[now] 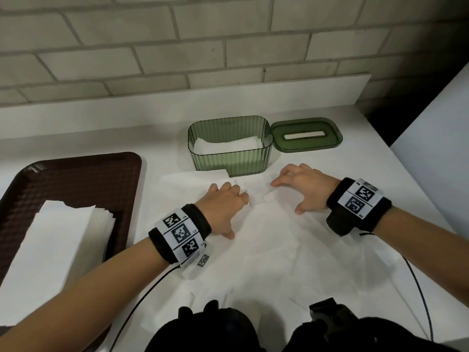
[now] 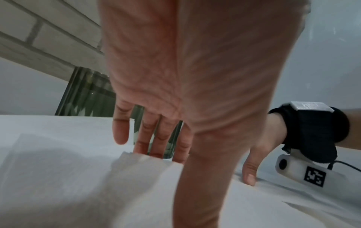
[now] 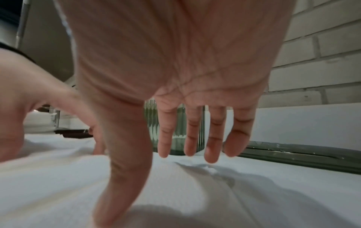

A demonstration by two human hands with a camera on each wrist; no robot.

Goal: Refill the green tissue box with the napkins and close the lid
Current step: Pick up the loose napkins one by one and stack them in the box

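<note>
Head view, table: we see a white table (image 1: 342,174) against a brick wall.
Tray: brown tray (image 1: 76,179) at the left, carrying a stack of napkins (image 1: 58,240).
Unfolded napkin: a spread sheet (image 1: 266,245) lies near us; thin, soft and very light, we judge it will crumple, so take it by an edge or fold.
Green tissue box: open box (image 1: 229,148) at the far centre, partly filled; rigid ribbed plastic.
Lid: the lid (image 1: 305,134) lies just right of the box.
Left hand: the left hand (image 1: 224,207) pinches a folded bit of the sheet.
Right hand: the right hand (image 1: 303,185) is spread, fingertips on the sheet.
</note>
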